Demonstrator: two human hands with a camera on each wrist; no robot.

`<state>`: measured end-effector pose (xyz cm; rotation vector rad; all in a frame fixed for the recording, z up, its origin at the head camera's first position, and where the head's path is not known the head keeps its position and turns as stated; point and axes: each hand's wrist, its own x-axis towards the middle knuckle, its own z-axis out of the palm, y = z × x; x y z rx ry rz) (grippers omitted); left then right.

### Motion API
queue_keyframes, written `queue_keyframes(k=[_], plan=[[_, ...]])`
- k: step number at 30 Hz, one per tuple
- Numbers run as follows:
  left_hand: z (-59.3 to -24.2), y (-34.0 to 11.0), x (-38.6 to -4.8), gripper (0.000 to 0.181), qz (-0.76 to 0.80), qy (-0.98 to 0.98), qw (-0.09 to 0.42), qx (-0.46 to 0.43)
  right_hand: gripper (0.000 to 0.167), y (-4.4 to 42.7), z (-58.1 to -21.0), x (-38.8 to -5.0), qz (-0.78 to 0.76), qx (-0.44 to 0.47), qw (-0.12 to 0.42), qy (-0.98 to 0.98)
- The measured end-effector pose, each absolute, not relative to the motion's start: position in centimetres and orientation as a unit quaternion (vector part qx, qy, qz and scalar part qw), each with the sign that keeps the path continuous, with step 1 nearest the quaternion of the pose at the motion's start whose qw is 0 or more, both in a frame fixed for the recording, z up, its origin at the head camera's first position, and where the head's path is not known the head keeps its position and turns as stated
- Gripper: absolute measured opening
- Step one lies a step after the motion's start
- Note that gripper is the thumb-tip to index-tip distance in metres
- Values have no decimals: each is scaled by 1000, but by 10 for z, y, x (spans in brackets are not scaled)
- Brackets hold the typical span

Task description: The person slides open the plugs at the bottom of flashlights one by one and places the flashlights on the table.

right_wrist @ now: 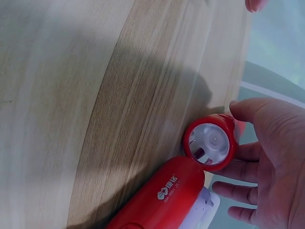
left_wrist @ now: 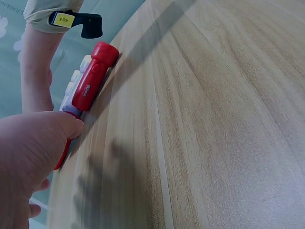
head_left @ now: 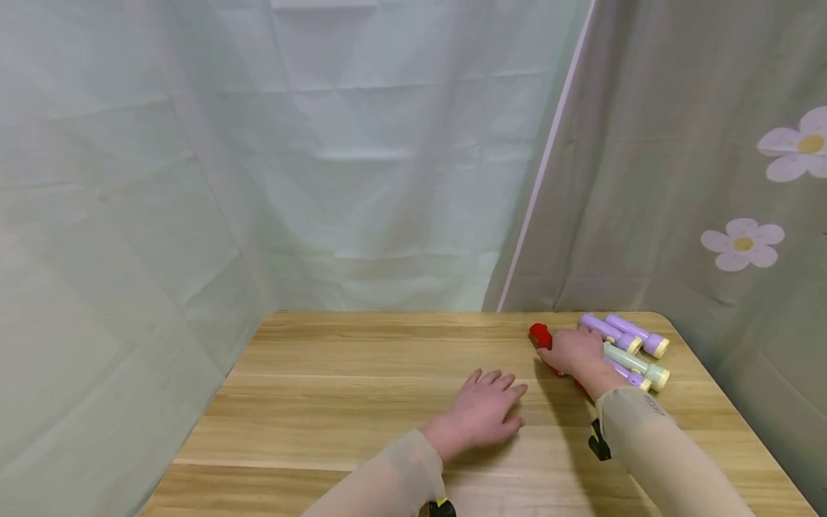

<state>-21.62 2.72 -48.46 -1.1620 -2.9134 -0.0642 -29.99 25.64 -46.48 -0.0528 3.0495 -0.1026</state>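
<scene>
At the far right of the table, my right hand (head_left: 577,353) grips a red flashlight (head_left: 540,334). In the right wrist view, the thumb lies against one side of its body and the fingers are on the other, with the round lens (right_wrist: 212,142) facing the camera. A second red flashlight (right_wrist: 159,195), with white print on its body, lies against it. In the head view the right wrist mostly covers that one. Over the middle of the table is my left hand (head_left: 483,411), palm down, fingers spread, holding nothing.
Beside the right hand lie purple flashlights (head_left: 636,334) with cream ends and a pale green flashlight (head_left: 636,366), grouped close together. The wooden table (head_left: 336,402) meets a pale curtain (head_left: 388,179) at the back and a grey flowered curtain (head_left: 646,179) on the right.
</scene>
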Motion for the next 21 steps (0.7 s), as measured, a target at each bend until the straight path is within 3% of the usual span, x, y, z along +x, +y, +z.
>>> queue_keyframes(k=[11,21], plan=[[-489,24,-218,59,-31,-927,-1,-374,29,258,-471,-299,-34,-25,24,999],[-493,13,-219,59,-39,-931,-1,-364,25,254,-475,-300,-34,-35,-12,999]])
